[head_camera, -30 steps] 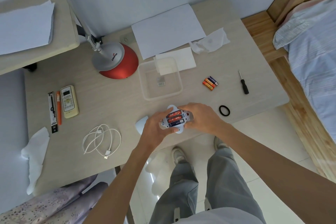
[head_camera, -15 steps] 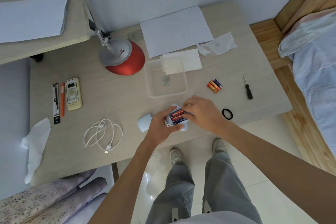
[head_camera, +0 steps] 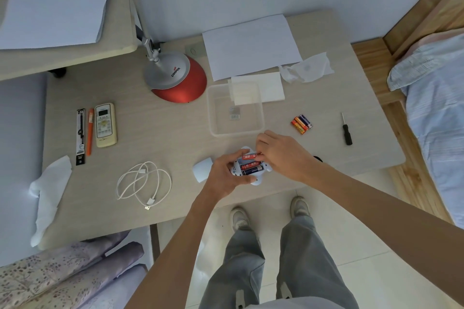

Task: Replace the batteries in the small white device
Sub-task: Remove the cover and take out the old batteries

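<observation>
Just on the near side of the clear rectangular plastic box (head_camera: 236, 134), which stands on the pale wood-grain bench (head_camera: 163, 138), the small white rounded plastic device (head_camera: 255, 180) is gripped by the left hand (head_camera: 221, 175). The fingers curl round its left end and the battery bay is open and facing up. The right hand (head_camera: 283, 155) pinches a red cylindrical battery (head_camera: 247, 157) at the far edge of the bay. Two more batteries (head_camera: 251, 168), one red and one dark, lie side by side in the bay. A white curved plastic cover (head_camera: 203, 169) lies on the bench to the near left of the box, just beside the left hand. To the right of the box sit a small cluster of orange and dark loose batteries (head_camera: 302, 123) and, farther right, a black-handled screwdriver (head_camera: 346, 129). To the box's far left stands a red and silver lamp base (head_camera: 179, 80). Well to its left lies a cream remote control (head_camera: 106, 125), and to its near left a coiled white cable (head_camera: 143, 184).
</observation>
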